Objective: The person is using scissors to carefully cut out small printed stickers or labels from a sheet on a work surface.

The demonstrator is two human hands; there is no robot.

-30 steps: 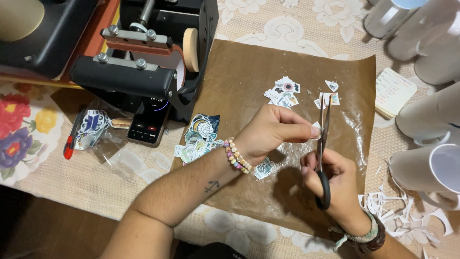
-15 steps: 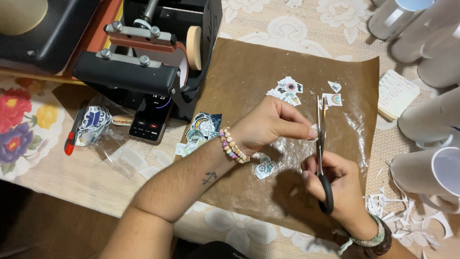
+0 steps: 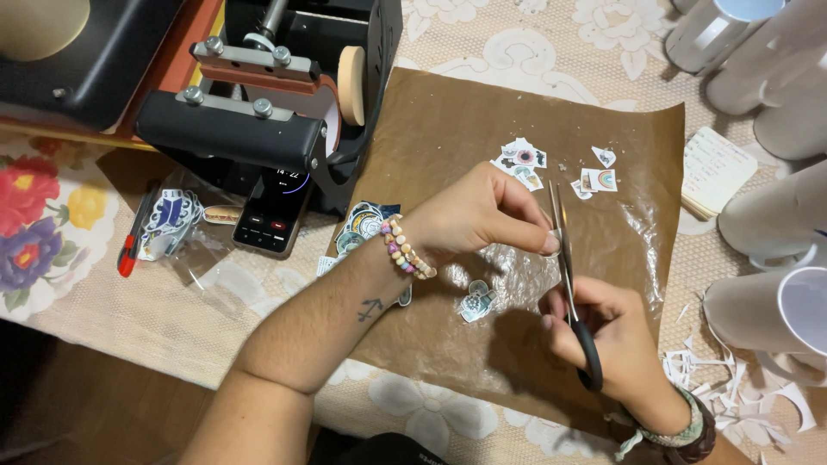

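My right hand (image 3: 607, 331) grips black-handled scissors (image 3: 570, 284), blades pointing away from me over a sheet of brown paper (image 3: 448, 138). My left hand (image 3: 478, 215), a bead bracelet on its wrist, pinches a small piece of clear film (image 3: 538, 258) right at the blades. A small cut-out sticker (image 3: 475, 301) lies on the paper just under my left wrist. More cut stickers (image 3: 521, 162) lie farther up the paper, and two others (image 3: 597, 179) sit to their right. A pile of printed stickers (image 3: 362, 226) lies by my left forearm.
A black mug heat press (image 3: 258, 129) stands at the upper left with a small device (image 3: 274, 220) in front of it. A red-handled tool (image 3: 131, 245) and a bagged item (image 3: 168, 220) lie left. White tumblers (image 3: 775, 215) stand right, a notepad (image 3: 713, 172) beside them, paper scraps (image 3: 741, 383) below.
My left hand has crept a little toward the blades, still pinching the film. The right hand keeps the scissors in almost the same place.
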